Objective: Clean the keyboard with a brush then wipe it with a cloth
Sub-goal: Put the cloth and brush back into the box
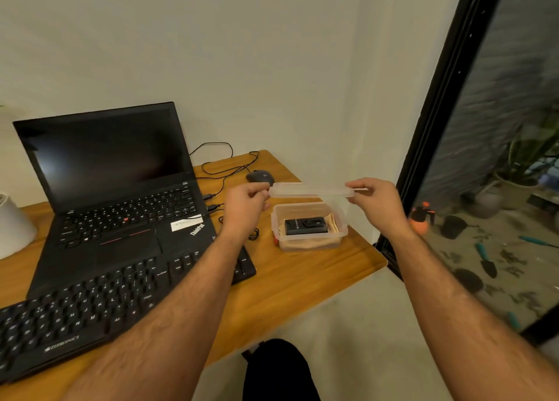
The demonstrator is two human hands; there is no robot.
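Observation:
A black external keyboard (90, 304) lies at the front left of the wooden desk (290, 285), partly under my left forearm. A clear plastic box (308, 240) stands at the desk's right side; inside it lie a black rectangular item (305, 226) and a tan cloth (331, 220). Above the box hangs its clear lid (311, 189), held level. My left hand (246, 202) pinches the lid's left end and my right hand (376, 199) pinches its right end.
An open black laptop (115, 183) stands behind the keyboard, with a black mouse (260, 177) and loose cables (223, 164) to its right. A white object (13, 225) sits at the far left. A black-framed glass door (438, 128) is on the right.

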